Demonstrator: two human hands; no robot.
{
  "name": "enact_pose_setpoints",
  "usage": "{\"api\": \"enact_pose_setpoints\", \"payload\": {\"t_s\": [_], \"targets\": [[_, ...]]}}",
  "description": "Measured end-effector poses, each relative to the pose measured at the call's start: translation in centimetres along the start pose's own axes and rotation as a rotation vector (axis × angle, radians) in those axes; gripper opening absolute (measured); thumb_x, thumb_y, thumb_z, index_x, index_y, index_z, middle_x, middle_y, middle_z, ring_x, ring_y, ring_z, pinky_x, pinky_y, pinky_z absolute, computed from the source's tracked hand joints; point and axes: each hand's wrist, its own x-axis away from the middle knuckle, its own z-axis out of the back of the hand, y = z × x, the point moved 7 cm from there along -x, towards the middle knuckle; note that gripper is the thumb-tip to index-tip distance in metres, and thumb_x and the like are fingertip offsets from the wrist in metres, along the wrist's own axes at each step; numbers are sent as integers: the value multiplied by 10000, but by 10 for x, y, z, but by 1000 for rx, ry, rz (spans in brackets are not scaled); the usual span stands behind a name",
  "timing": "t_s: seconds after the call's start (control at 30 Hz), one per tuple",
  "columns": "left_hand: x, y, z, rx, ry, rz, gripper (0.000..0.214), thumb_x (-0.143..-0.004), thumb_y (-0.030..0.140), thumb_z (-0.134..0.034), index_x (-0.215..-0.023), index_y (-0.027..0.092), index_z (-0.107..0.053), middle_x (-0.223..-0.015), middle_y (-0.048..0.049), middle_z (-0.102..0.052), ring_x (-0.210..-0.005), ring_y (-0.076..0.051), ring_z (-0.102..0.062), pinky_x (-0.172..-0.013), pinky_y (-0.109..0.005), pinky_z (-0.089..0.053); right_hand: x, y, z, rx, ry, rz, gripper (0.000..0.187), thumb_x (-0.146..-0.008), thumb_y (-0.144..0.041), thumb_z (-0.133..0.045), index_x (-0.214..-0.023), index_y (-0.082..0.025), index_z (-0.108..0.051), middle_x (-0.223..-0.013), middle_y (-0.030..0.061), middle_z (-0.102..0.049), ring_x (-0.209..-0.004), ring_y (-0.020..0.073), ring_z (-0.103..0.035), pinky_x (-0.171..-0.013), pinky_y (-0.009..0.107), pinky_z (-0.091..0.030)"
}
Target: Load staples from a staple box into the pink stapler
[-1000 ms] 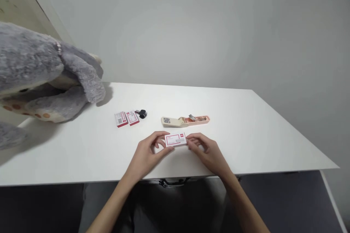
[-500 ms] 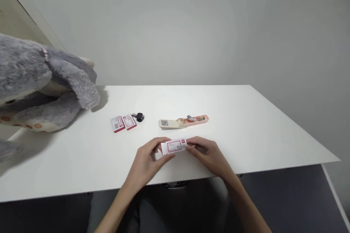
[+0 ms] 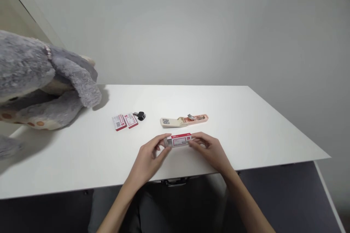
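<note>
A small red-and-white staple box is between my two hands, just above the near part of the table. My left hand pinches its left end, where a white inner part sticks out and something grey shows. My right hand grips the right end with thumb and fingers. Beyond the box lies a stapler, opened out flat, cream on the left and pink on the right. Metal parts show inside its pink half.
Two more red-and-white boxes, a left box and a right box, lie on the white table. Touching or close to them is a small black object with metal. A large grey plush toy occupies the left side. A wall stands behind.
The box has tilted, so its red top side now shows, and moved slightly right and away from me. At its left end, the inner part and grey contents have come into view.
</note>
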Motion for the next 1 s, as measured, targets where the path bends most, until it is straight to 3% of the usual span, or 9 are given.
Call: {"api": "enact_pose_setpoints", "payload": {"t_s": [0.1, 0.27, 0.57, 0.63, 0.8, 0.9, 1.0], "targets": [[1, -1, -2, -14, -22, 11, 407, -1006, 455, -618, -1347, 256, -711, -868, -2, -681, -654, -131, -525, -607, -237, -426, 0, 4, 1, -51, 17, -15, 264, -904, -477, -792, -1045, -254, -808, -981, 67, -811, -845, 237, -768, -767, 366, -640], [1, 0, -4, -40, -39, -16, 378, -1022, 442, -603, -1315, 237, -726, -903, -10, -702, -646, -123, -509, -634, -245, -435, 1, 6, 0, -128, 26, 4, 271, -899, -480, -807, -1009, -232, -807, -1128, 101, -775, -792, 210, -747, -523, 284, -578], [2, 1, -6, -46, -48, -94, 343, -1061, 377, -554, -1324, 249, -731, -969, -36, -749, -727, -153, -593, -737, -276, -491, 5, 1, -1, -172, 29, 43, 217, -907, -440, -820, -935, -225, -831, -1281, 123, -749, -754, 194, -751, -493, 284, -555], [3, 0, -5, -42, -44, -76, 358, -1055, 395, -565, -1335, 242, -726, -1006, -46, -768, -749, -163, -622, -757, -285, -507, 4, 3, 0, -173, 46, 23, 255, -892, -466, -831, -957, -220, -826, -1219, 125, -769, -756, 206, -752, -482, 287, -553], [2, -3, -6, -1, -58, -15, 444, -1014, 484, -622, -1359, 218, -712, -1141, -74, -802, -884, -214, -705, -823, -319, -543, 2, 13, 4, -197, 92, -75, 392, -874, -531, -844, -1061, -189, -796, -768, 74, -770, -707, 214, -719, -510, 291, -570], [1, -1, -7, 51, -88, 2, 427, -1034, 488, -577, -1329, 217, -725, -1234, -84, -795, -1031, -241, -731, -903, -330, -542, 2, 15, 5, -203, 109, -94, 418, -861, -548, -853, -1052, -183, -779, -784, 78, -776, -703, 209, -720, -504, 283, -564], [1, 1, -8, 72, -113, 16, 406, -1041, 487, -554, -1277, 215, -740, -1220, -80, -801, -1030, -237, -735, -891, -317, -531, 1, 15, 3, -193, 90, -86, 416, -860, -556, -848, -1044, -191, -768, -863, 84, -781, -709, 207, -735, -495, 277, -557]]}}
